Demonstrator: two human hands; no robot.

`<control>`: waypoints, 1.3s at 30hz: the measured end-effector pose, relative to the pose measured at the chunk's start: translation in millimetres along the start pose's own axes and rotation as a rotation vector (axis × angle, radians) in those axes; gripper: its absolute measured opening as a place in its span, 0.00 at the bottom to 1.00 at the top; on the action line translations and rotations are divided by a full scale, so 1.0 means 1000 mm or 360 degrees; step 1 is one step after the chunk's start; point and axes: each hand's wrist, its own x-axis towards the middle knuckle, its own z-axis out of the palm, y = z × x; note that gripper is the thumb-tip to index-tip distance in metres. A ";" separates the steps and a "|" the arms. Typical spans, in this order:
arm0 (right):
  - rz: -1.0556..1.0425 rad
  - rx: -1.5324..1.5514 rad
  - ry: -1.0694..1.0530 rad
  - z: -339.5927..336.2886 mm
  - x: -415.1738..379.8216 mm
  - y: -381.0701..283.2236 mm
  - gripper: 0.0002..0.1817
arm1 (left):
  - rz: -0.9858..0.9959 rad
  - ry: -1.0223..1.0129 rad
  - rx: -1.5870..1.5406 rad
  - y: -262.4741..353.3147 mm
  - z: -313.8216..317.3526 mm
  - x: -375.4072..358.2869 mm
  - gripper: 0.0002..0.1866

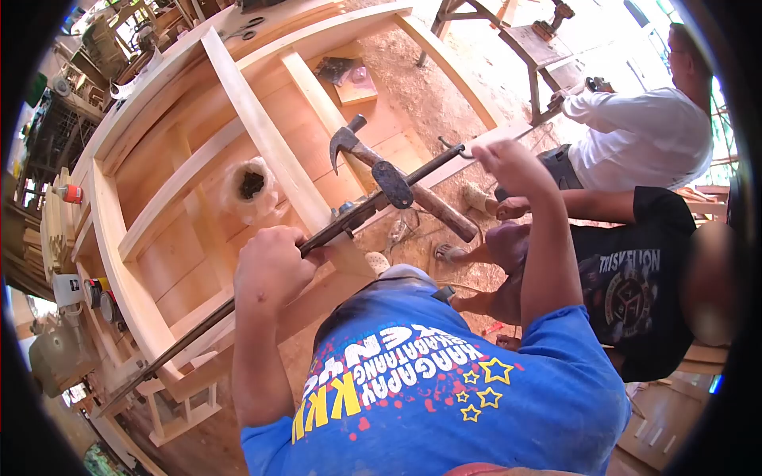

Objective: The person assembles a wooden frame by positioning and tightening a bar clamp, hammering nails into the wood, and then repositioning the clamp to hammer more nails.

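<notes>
A long metal bar clamp (325,232) runs slantwise across the near side of a pale wooden frame (250,119). My left hand (274,266) is closed around its bar. Up at the screw end, my right hand (516,168) has its fingers bent at the clamp's small handle; glare partly washes out the fingertips. A dark, rounded clamp jaw (393,185) sits on the bar between my hands. Crossing the clamp there is a claw hammer (432,205), its head over the frame and its wooden handle pointing toward my right side.
A person in a black shirt (627,278) is close on my right, and another in white (647,135) works beyond. A drill (553,20) rests on a bench at the far right. Scissors (242,30) lie at the frame's far edge. Sawdust covers the ground (397,87).
</notes>
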 end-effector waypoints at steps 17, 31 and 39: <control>-0.0319 0.0362 0.0223 -0.014 -0.013 0.048 0.30 | 0.0018 0.0164 0.0013 0.003 0.000 -0.006 0.24; -0.0907 0.3085 0.0883 0.058 0.031 -0.014 0.18 | 0.0377 0.0508 -0.0530 0.096 0.022 0.085 0.25; -0.0857 0.2076 0.1467 0.060 0.046 -0.016 0.11 | 0.0085 0.0292 -0.0334 0.124 0.038 0.089 0.16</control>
